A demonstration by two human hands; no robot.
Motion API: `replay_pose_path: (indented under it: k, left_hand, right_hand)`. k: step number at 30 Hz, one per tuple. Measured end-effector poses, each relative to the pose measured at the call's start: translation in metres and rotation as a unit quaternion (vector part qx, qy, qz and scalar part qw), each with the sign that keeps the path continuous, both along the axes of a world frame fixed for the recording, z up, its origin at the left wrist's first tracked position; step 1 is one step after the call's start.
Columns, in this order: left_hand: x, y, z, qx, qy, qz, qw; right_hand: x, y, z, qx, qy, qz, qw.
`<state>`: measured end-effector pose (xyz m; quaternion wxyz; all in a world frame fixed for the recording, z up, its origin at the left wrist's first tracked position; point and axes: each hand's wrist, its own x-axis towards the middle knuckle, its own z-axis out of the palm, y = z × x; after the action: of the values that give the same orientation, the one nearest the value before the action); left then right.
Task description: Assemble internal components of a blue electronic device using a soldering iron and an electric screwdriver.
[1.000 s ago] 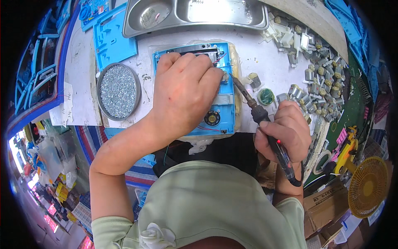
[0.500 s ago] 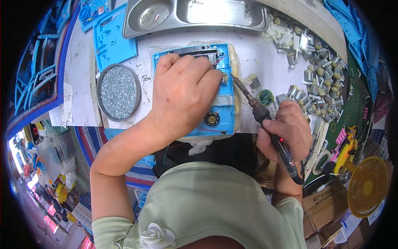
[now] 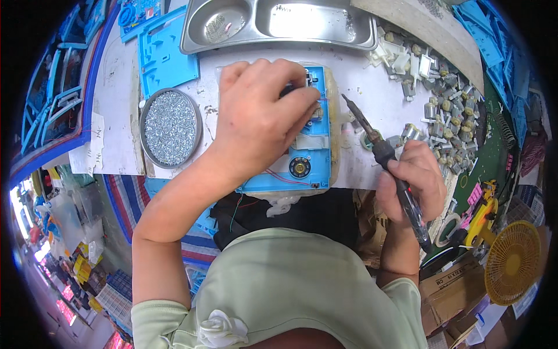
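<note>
A blue plastic housing (image 3: 314,166) lies in front of me on a clear plastic-covered pad, with a small round speaker (image 3: 300,167) and thin wires inside. My left hand (image 3: 261,110) is over its upper part, thumb and fingers pinched together at the right side. Whatever they grip is hidden, and the hand covers much of the housing. In my right hand (image 3: 415,180) is a soldering iron (image 3: 383,152), held by its dark handle. Its tip points up and left, just right of the housing and apart from it.
A round dish of small metal screws (image 3: 170,129) stands left, beside a blue panel (image 3: 165,61). Behind is a steel compartment tray (image 3: 279,43). Many small motors (image 3: 453,119) lie heaped at right, near a yellow fan (image 3: 512,264). Blue parts (image 3: 58,99) fill the far left.
The soldering iron has moved right, its tip away from the housing's edge. My left hand stays over the housing with its fingers pinched, the knuckles slightly higher.
</note>
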<state>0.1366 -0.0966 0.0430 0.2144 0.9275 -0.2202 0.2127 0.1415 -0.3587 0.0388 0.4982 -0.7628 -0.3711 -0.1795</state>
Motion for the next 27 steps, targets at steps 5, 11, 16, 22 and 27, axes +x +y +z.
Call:
replay_pose_path:
  k: [5,11,16,22,27]
  left_hand:
    - [-0.009,0.017,-0.005,-0.179,0.054,-0.024,0.982]
    - [-0.030,0.027,-0.004,-0.475,0.298,0.075,0.825]
    - [-0.027,0.019,0.005,-0.503,0.357,0.084,0.782]
    - [-0.024,0.020,0.005,-0.446,0.362,0.079,0.815]
    - [-0.025,0.019,0.007,-0.488,0.367,0.082,0.788]
  right_hand:
    - [-0.002,-0.008,0.001,0.020,0.002,-0.035,0.999]
    - [-0.002,0.018,-0.001,0.084,0.113,-0.043,0.989]
    - [0.013,0.077,0.012,0.055,0.186,0.024,0.981]
    - [0.025,0.113,0.006,0.083,0.185,0.043,0.978]
    - [0.024,0.112,0.001,0.073,0.180,0.005,0.981]
